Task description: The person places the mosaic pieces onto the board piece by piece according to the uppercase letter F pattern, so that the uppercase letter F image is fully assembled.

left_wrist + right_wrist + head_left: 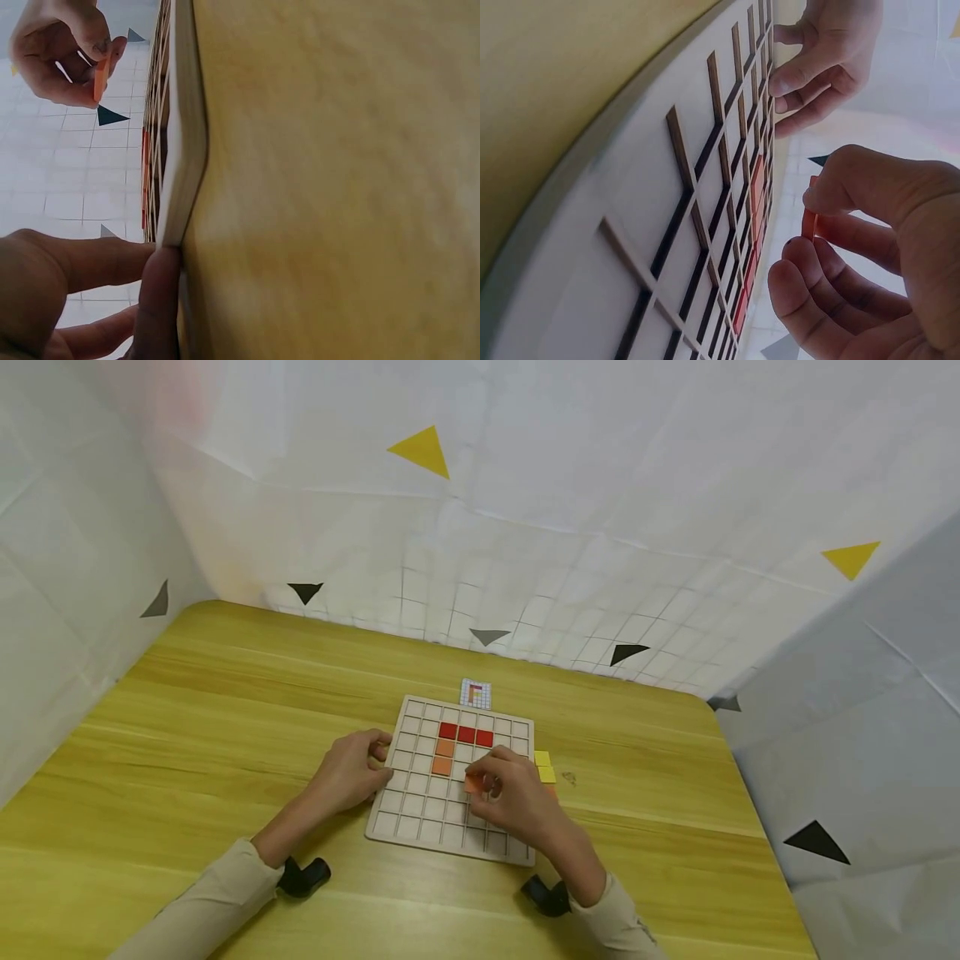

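A pale wooden grid board lies on the table, with three red tiles in a row and two orange tiles below the leftmost red one. Between thumb and fingers my right hand pinches an orange tile, held on edge above the board. My left hand rests at the board's left edge, where its thumb and fingertips touch the rim. Part of the board's right side is hidden by the right hand.
Yellow tiles lie beside the board's right edge, with an orange tile partly hidden below them. A small printed pattern card lies behind the board. White sheets with triangle markers surround the wooden table.
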{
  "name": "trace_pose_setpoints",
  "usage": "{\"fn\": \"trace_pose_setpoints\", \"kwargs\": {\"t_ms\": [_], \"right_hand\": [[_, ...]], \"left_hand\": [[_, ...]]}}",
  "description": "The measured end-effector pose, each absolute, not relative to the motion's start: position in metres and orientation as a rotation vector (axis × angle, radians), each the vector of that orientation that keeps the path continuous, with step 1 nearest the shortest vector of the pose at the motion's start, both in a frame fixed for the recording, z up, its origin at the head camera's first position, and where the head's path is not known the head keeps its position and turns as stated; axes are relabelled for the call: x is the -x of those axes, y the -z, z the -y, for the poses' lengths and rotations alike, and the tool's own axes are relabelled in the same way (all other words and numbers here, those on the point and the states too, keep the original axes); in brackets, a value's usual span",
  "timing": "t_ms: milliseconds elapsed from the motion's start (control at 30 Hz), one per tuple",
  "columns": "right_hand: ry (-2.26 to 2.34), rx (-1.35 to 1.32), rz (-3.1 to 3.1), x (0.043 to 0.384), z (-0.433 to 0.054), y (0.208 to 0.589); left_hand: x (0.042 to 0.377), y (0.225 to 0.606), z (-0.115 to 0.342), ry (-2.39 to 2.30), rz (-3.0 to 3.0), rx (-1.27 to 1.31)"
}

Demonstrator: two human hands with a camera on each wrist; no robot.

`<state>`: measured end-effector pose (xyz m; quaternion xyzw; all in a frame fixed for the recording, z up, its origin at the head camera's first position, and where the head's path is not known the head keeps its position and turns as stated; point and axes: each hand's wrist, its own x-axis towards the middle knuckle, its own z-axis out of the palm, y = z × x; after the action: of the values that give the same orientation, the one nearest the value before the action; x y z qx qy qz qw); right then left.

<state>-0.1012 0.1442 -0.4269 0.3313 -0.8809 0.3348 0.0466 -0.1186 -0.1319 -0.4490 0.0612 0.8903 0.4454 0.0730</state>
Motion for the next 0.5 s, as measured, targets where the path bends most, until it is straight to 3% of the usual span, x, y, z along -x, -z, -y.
{"fn": "trace_pose_setpoints", "kwargs": {"t_ms": [500], "right_hand": [[-1.073, -1.047, 2.691, 0.105, -0.128, 0.428]], "left_hand": [[0.119, 0.450, 0.132, -1.335, -2.680, -0.195]]}}
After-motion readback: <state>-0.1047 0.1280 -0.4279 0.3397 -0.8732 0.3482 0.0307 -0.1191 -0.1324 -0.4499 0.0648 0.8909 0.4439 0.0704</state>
